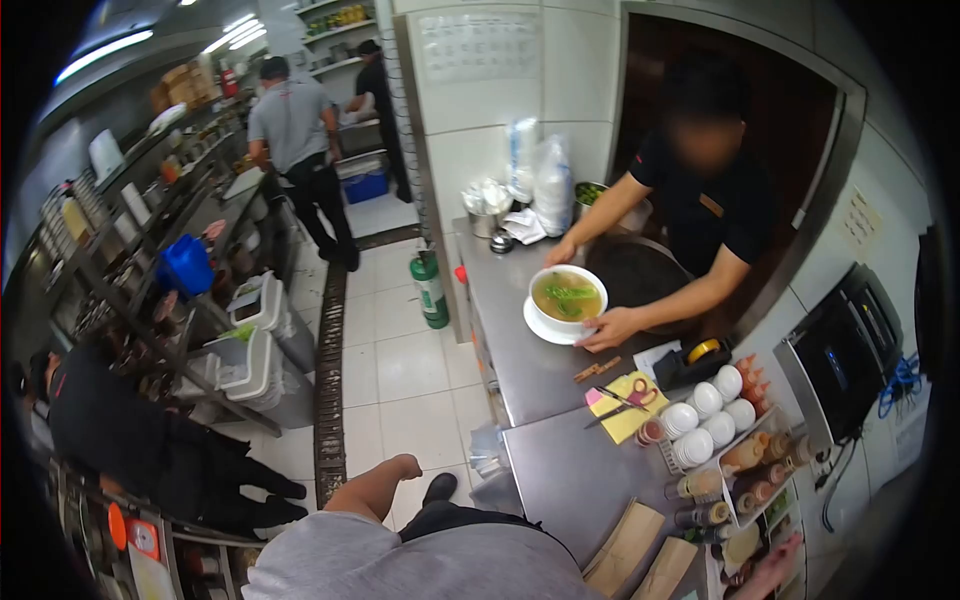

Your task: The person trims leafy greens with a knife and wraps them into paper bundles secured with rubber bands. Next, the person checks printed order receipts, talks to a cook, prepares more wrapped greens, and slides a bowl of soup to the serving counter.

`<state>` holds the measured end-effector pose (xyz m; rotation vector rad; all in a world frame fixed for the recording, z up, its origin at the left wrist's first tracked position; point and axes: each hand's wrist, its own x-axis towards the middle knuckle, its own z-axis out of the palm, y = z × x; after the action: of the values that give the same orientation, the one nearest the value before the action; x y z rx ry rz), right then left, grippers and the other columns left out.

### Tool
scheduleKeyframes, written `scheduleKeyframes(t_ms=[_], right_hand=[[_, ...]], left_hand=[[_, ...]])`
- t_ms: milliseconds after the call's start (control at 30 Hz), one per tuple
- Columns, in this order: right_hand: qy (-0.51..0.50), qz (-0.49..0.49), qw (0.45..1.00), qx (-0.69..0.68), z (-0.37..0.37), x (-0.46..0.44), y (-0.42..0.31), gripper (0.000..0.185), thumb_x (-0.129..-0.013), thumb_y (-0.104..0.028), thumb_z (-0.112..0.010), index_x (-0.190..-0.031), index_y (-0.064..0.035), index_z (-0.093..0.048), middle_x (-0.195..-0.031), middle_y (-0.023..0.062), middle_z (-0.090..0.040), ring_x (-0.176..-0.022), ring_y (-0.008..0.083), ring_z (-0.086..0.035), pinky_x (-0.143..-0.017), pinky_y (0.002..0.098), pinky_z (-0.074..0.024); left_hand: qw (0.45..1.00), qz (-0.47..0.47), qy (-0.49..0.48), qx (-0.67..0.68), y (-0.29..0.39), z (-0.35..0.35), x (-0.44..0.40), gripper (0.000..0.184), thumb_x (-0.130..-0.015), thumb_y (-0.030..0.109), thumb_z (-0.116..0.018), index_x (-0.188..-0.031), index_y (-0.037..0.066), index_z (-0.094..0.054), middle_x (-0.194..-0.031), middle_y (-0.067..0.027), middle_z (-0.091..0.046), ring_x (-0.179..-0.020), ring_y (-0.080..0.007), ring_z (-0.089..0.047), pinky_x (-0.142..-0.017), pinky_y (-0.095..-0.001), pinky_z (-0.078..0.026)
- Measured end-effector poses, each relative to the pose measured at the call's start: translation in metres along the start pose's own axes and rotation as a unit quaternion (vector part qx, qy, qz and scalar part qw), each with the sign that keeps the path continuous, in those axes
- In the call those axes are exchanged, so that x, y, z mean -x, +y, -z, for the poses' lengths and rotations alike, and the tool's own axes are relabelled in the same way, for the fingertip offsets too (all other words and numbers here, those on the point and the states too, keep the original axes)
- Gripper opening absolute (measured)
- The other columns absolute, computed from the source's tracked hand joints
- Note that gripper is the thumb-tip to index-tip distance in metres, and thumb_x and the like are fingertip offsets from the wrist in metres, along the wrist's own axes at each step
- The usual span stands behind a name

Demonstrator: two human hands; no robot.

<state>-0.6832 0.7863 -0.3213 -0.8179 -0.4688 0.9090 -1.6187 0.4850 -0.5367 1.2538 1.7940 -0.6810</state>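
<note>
My left hand (pixel 405 467) hangs over the tiled floor at my side, its fingers curled in, with nothing visible in it. At the lower right, my right hand (pixel 776 566) is stretched out beside the rack of sauce bottles (pixel 745 455); its fingers look extended, though slightly blurred. Folded brown paper bags (pixel 625 548) lie on the steel counter (pixel 550 470) between my body and that hand. Across the counter, a co-worker's two hands hold a white bowl of soup (pixel 568 296) with green leaves, set on a white plate (pixel 545 328).
Scissors (pixel 622 398) lie on yellow paper beside stacked white cups (pixel 705 410). A black machine (pixel 840 350) is at the right wall. A green cylinder (pixel 428 290) stands on the floor, near a drain grate (pixel 332 380). Other people work at the left and back.
</note>
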Motion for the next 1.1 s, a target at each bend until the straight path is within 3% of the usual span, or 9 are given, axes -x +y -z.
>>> scheduleKeyframes(t_ms=[300,600,633,667,700,767,833,967,1100], right_hand=[[-0.125,-0.391,0.912,-0.001,-0.386,0.322,0.112,0.022,-0.089,-0.001,-0.062,-0.110,0.0007,-0.058,-0.091,0.0064,-0.063,-0.071,0.0109,-0.056,-0.059,0.0203,-0.0438],[-0.221,-0.025,0.907,0.356,-0.694,0.239,0.290,0.010,-0.085,-0.006,-0.065,-0.092,-0.0019,-0.071,-0.071,0.0077,-0.066,-0.059,0.0148,-0.059,-0.056,0.0281,-0.0504],[-0.225,0.134,0.853,0.451,-0.701,0.202,0.334,0.010,-0.080,-0.008,-0.066,-0.087,-0.0026,-0.072,-0.077,0.0144,-0.069,-0.066,0.0238,-0.066,-0.063,0.0356,-0.0535],[-0.306,0.269,0.667,0.624,-0.710,0.161,0.378,0.013,-0.080,-0.010,-0.064,-0.085,-0.0018,-0.073,-0.086,0.0184,-0.069,-0.076,0.0328,-0.068,-0.072,0.0400,-0.0539],[-0.301,0.267,0.666,0.628,-0.713,0.143,0.399,0.013,-0.080,-0.010,-0.064,-0.085,-0.0018,-0.073,-0.086,0.0184,-0.069,-0.076,0.0328,-0.068,-0.072,0.0400,-0.0539],[-0.294,0.298,0.511,0.751,-0.715,0.125,0.423,0.017,-0.080,-0.009,-0.058,-0.085,-0.0032,-0.074,-0.092,0.0206,-0.069,-0.083,0.0360,-0.067,-0.078,0.0406,-0.0534],[-0.279,0.286,0.553,0.731,-0.715,0.121,0.426,0.023,-0.081,-0.007,-0.053,-0.088,-0.0045,-0.074,-0.093,0.0208,-0.068,-0.088,0.0365,-0.066,-0.084,0.0404,-0.0522],[-0.200,0.145,0.821,0.515,-0.682,0.124,0.430,0.049,-0.078,-0.002,-0.056,-0.127,-0.0034,-0.058,-0.123,0.0219,-0.060,-0.116,0.0340,-0.057,-0.100,0.0344,-0.0439],[-0.260,-0.148,0.880,0.369,-0.643,0.264,0.331,0.014,-0.084,0.000,-0.058,-0.097,-0.0031,-0.063,-0.081,0.0053,-0.065,-0.070,0.0131,-0.061,-0.060,0.0273,-0.0480]], left_hand=[[0.990,-0.116,-0.068,-0.035,-0.002,0.086,-0.037,0.045,-0.078,0.012,-0.062,-0.123,0.016,-0.063,-0.107,-0.0115,-0.069,-0.099,-0.0313,-0.064,-0.085,-0.0446,-0.050],[0.957,-0.180,0.069,0.218,-0.141,0.114,-0.117,0.028,-0.073,0.014,-0.067,-0.101,0.012,-0.067,-0.100,-0.0087,-0.068,-0.092,-0.0318,-0.064,-0.077,-0.0449,-0.053],[0.955,-0.173,0.095,0.222,-0.168,0.102,-0.111,0.021,-0.075,0.016,-0.066,-0.096,0.011,-0.067,-0.095,-0.0090,-0.069,-0.086,-0.0303,-0.064,-0.074,-0.0440,-0.053],[0.952,-0.170,0.117,0.224,-0.198,0.103,-0.101,0.016,-0.078,0.018,-0.066,-0.091,0.009,-0.066,-0.091,-0.0093,-0.069,-0.080,-0.0288,-0.065,-0.070,-0.0431,-0.053],[0.914,0.017,0.051,0.402,-0.201,0.108,-0.075,0.016,-0.086,0.023,-0.062,-0.088,0.007,-0.065,-0.082,-0.0088,-0.068,-0.067,-0.0250,-0.063,-0.062,-0.0407,-0.051],[0.925,0.030,-0.040,0.376,-0.244,0.089,-0.072,0.028,-0.092,0.033,-0.056,-0.091,0.007,-0.066,-0.081,-0.0085,-0.068,-0.062,-0.0225,-0.062,-0.057,-0.0393,-0.050],[0.898,0.115,-0.070,0.419,-0.264,0.079,-0.050,0.028,-0.094,0.034,-0.055,-0.099,0.009,-0.065,-0.086,-0.0107,-0.066,-0.071,-0.0254,-0.064,-0.062,-0.0451,-0.050],[0.894,0.139,-0.133,0.404,-0.282,0.073,-0.053,0.029,-0.095,0.035,-0.052,-0.113,0.012,-0.059,-0.105,-0.0113,-0.061,-0.086,-0.0273,-0.062,-0.073,-0.0479,-0.049],[0.926,0.111,-0.190,0.308,-0.254,0.114,-0.091,0.036,-0.097,0.035,-0.050,-0.126,0.015,-0.053,-0.124,-0.0120,-0.056,-0.100,-0.0293,-0.061,-0.083,-0.0508,-0.048]])
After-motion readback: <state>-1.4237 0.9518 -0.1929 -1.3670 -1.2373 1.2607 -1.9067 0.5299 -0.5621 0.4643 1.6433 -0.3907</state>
